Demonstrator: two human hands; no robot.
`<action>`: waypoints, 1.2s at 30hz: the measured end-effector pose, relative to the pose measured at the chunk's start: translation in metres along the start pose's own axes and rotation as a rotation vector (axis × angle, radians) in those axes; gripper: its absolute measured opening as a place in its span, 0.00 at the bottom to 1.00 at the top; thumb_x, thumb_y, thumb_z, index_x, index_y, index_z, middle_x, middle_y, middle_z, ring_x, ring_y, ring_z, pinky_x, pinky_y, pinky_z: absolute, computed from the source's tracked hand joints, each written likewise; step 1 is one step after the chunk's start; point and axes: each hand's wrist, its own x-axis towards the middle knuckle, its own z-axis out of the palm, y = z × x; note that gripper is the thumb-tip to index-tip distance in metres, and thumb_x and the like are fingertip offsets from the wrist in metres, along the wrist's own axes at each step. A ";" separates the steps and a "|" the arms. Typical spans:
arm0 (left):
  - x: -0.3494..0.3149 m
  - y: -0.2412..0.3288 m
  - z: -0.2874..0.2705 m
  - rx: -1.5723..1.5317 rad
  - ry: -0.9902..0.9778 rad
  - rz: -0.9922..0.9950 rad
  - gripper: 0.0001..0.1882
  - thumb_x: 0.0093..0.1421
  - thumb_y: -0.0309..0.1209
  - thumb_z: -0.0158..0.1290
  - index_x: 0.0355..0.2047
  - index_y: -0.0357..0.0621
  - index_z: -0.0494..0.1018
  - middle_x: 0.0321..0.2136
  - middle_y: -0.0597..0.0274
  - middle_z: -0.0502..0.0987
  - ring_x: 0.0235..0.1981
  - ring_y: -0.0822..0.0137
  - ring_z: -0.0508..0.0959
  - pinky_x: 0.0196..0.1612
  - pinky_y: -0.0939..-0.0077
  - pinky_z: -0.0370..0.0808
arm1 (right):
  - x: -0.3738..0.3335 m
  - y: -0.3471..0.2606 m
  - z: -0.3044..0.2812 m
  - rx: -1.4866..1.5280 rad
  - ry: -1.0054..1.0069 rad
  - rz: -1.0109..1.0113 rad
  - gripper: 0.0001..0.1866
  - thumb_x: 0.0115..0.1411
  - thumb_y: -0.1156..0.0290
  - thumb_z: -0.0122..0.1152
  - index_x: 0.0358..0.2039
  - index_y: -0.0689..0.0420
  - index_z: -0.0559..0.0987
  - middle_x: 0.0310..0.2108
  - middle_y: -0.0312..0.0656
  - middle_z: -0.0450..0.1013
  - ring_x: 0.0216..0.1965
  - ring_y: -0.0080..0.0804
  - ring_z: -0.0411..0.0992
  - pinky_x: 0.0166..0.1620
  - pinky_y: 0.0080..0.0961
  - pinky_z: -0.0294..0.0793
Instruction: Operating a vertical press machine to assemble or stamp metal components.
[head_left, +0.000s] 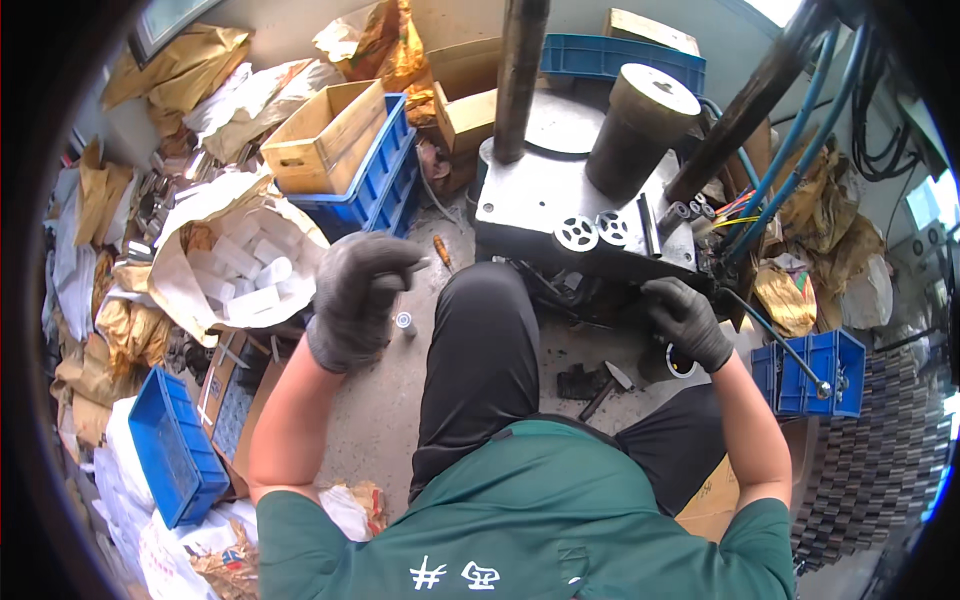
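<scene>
My left hand [362, 292], in a dark grey glove, is raised beside an open sack [180, 285] of white blocky and round pieces [238, 258]. Its fingers reach to the right with the thumb apart, and nothing shows between them. Below it, a small metal cylinder [404, 322] is seen against the floor. My right hand [690, 322], gloved alike, is at the front edge of a metal press-like machine [540, 185]. Its fingers curl inward; whatever they hold is hidden. Two white spoked discs [575, 233] lie on the machine's front edge.
A wooden box [325, 140] sits in blue crates [395, 150] at the left. An orange-handled tool [442, 252] and a knife-like blade [620, 377] lie on the floor. A thin rod [775, 340] juts right from the machine, before a blue bin [845, 375]. Dark pieces [870, 460] are stacked behind.
</scene>
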 end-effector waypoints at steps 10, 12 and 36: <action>0.111 0.007 0.243 -0.772 0.014 -0.166 0.24 0.79 0.45 0.52 0.66 0.43 0.70 0.42 0.60 0.81 0.38 0.70 0.81 0.44 0.70 0.80 | 0.066 -0.087 -0.005 0.014 0.330 0.168 0.22 0.67 0.62 0.72 0.54 0.61 0.76 0.43 0.50 0.80 0.37 0.39 0.82 0.45 0.37 0.83; 0.101 -0.028 0.270 -0.727 0.108 -0.296 0.30 0.78 0.49 0.53 0.70 0.42 0.66 0.48 0.59 0.80 0.41 0.72 0.80 0.46 0.73 0.80 | 0.061 -0.069 -0.007 0.306 0.431 0.382 0.14 0.71 0.67 0.69 0.50 0.61 0.79 0.39 0.43 0.81 0.37 0.28 0.80 0.43 0.31 0.82; 0.061 -0.099 0.323 0.300 -0.435 -0.406 0.37 0.50 0.35 0.69 0.62 0.50 0.75 0.54 0.53 0.80 0.56 0.48 0.79 0.60 0.50 0.73 | 0.188 0.017 -0.028 0.339 0.270 0.289 0.12 0.71 0.64 0.69 0.45 0.61 0.83 0.34 0.38 0.80 0.37 0.23 0.78 0.44 0.30 0.81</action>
